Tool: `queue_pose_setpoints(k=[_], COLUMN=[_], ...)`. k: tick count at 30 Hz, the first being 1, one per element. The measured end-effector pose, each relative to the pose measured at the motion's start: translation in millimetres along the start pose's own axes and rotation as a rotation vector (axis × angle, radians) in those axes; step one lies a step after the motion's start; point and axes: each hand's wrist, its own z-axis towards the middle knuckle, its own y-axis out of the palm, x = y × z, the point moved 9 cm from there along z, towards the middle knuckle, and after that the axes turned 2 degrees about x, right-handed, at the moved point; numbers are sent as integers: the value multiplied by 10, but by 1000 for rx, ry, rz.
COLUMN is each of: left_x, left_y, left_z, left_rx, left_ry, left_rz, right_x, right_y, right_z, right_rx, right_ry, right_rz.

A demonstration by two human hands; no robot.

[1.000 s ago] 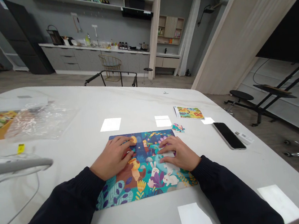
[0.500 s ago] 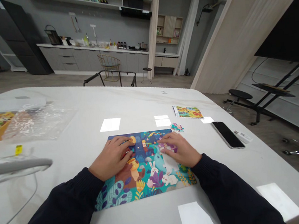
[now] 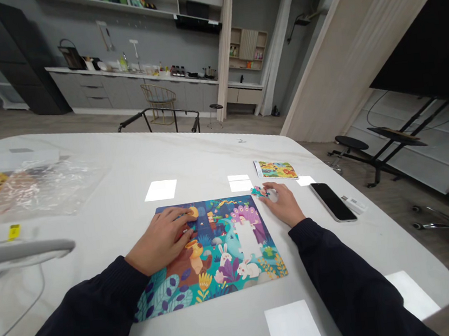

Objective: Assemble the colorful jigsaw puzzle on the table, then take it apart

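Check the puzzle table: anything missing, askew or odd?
One gap: the jigsaw puzzle has a white empty slot right of centre. The right hand rests on loose pieces off its top-right corner; the left hand lies flat on the puzzle. Nothing spilled or damaged.

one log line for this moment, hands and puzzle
left hand: flat on puzzle | right hand: at loose pieces off board | gap in puzzle: white, unfilled
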Motion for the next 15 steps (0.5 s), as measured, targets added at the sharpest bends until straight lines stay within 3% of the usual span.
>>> queue_pose_setpoints(k=[4, 9, 15], left_x=[-3, 3, 19], left_y=[7, 7, -7], left_z=[-2, -2, -1], left_rx=[-10, -11, -13], left_ry=[-2, 0, -3], left_rz=[1, -3, 4], right_x=[-2, -147, -867], right_y=[-20, -212, -133], right_z=[18, 18, -256], right_rx=[3, 12, -402], right_ry=[2, -2, -204], right_rz=[13, 68, 250])
